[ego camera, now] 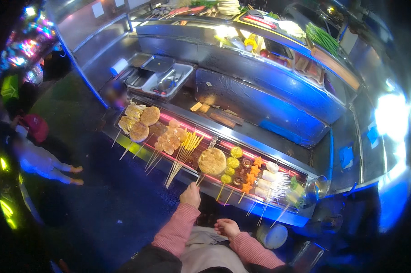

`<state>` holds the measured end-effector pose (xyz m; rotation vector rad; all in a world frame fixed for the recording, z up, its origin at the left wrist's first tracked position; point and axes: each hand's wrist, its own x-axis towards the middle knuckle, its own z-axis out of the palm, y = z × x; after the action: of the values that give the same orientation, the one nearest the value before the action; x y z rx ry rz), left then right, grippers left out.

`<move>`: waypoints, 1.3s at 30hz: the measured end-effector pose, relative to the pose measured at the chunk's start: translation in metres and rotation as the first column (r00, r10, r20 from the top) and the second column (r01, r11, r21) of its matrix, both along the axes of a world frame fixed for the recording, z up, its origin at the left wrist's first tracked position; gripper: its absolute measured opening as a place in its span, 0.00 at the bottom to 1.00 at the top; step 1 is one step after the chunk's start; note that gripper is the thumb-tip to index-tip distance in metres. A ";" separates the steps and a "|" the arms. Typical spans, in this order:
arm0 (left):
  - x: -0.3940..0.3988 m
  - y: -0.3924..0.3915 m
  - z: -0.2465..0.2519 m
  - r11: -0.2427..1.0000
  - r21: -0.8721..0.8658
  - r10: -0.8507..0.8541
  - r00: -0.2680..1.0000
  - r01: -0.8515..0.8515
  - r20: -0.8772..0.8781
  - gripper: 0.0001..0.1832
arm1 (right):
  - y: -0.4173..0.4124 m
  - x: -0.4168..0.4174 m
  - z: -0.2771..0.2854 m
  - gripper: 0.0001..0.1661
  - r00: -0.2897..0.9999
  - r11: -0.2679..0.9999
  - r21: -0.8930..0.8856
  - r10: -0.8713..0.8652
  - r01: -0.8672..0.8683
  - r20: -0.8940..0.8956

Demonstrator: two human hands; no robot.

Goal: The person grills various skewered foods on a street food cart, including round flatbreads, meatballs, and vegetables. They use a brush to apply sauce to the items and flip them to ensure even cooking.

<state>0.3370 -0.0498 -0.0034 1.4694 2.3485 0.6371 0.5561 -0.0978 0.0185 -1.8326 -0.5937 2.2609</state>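
Observation:
My left hand [191, 196] is closed around the stick of a skewered round flatbread [212, 161]. The browned bread lies over the glowing electric grill [205, 177]. My right hand [227, 227] hovers before my apron [212, 252], fingers loosely curled, with nothing visible in it. To the right of the bread are skewers of green-yellow balls [230, 162], dark rings [247, 162], orange stars [250, 178], white rolls [269, 175] and enoki mushrooms [280, 186]. Bundled thin yellow skewers [192, 141] and pinkish round slices [169, 140] lie left of it.
More flatbreads [150, 116] and cabbage-like skewers [128, 123] occupy the grill's left end. Behind stand metal trays [183, 76] with utensils and a food shelf [277, 29]. A metal bowl [317, 187] is at the right end; a round container [273, 236] is below. A person [43, 158] is at left.

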 end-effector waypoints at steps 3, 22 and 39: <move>-0.001 0.001 -0.004 0.989 0.142 -0.075 0.968 0.041 0.238 0.10 | -0.010 0.002 -0.003 0.12 0.997 0.996 -0.039 0.078 -0.078 0.015; -0.202 -0.022 0.086 0.939 0.283 -0.189 0.981 0.193 -0.043 0.21 | 0.020 -0.213 -0.040 0.21 0.992 0.955 0.273 0.125 -0.113 -0.026; -0.279 0.033 -0.024 0.957 -0.221 -0.136 0.964 0.188 0.228 0.11 | 0.064 -0.315 -0.018 0.17 0.672 0.624 0.771 -0.518 -0.126 0.529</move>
<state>0.0577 -0.0168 -0.0274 1.3936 2.0374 0.4240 0.2414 -0.0342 0.0007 -2.0346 -1.1380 0.7456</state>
